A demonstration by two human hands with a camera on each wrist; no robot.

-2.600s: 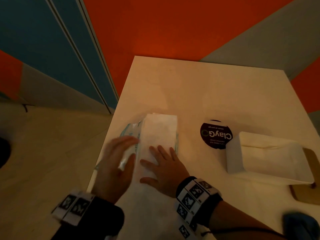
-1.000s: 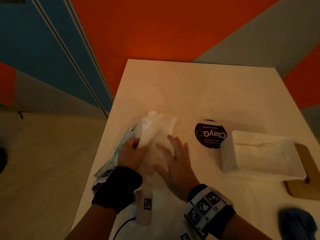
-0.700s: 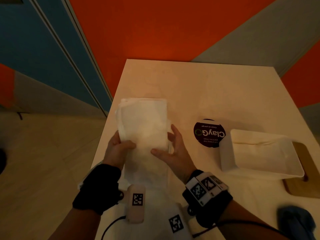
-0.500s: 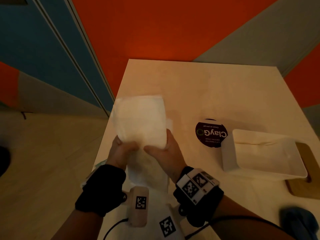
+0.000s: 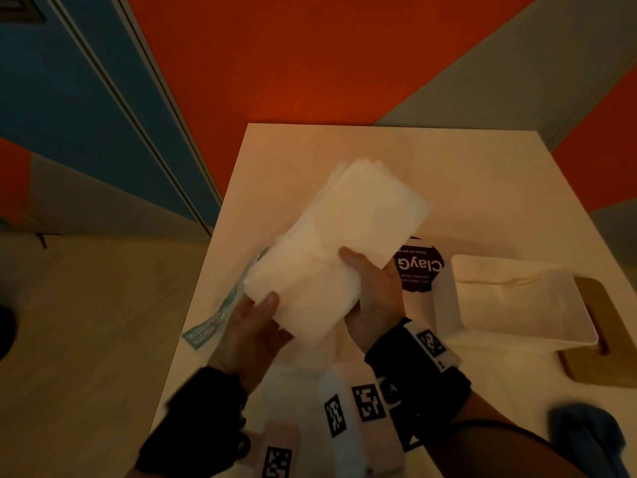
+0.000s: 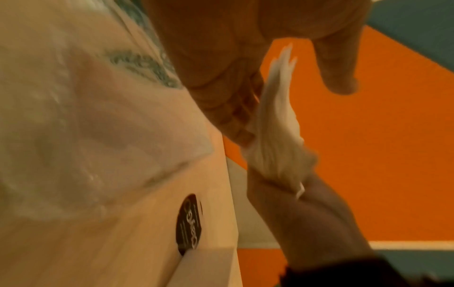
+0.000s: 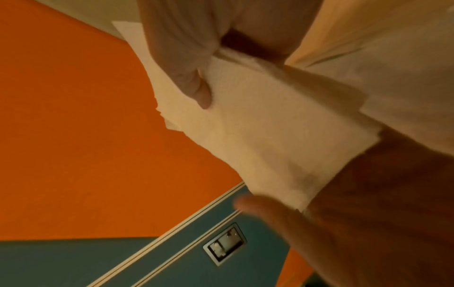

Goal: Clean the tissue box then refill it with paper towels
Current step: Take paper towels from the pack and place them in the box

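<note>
The thick stack of white folded paper towels (image 5: 339, 251), earlier lying on the pale desk (image 5: 465, 188), was now lifted and swung rightward, left hand (image 5: 253, 327) and right hand (image 5: 374, 294) fingers grasping it, toward the open white plastic tissue box (image 5: 517, 305), ready for refilling.

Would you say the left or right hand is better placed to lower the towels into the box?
Right hand: it grips the towels on the side nearest the box; the left hand is farther away.
</note>
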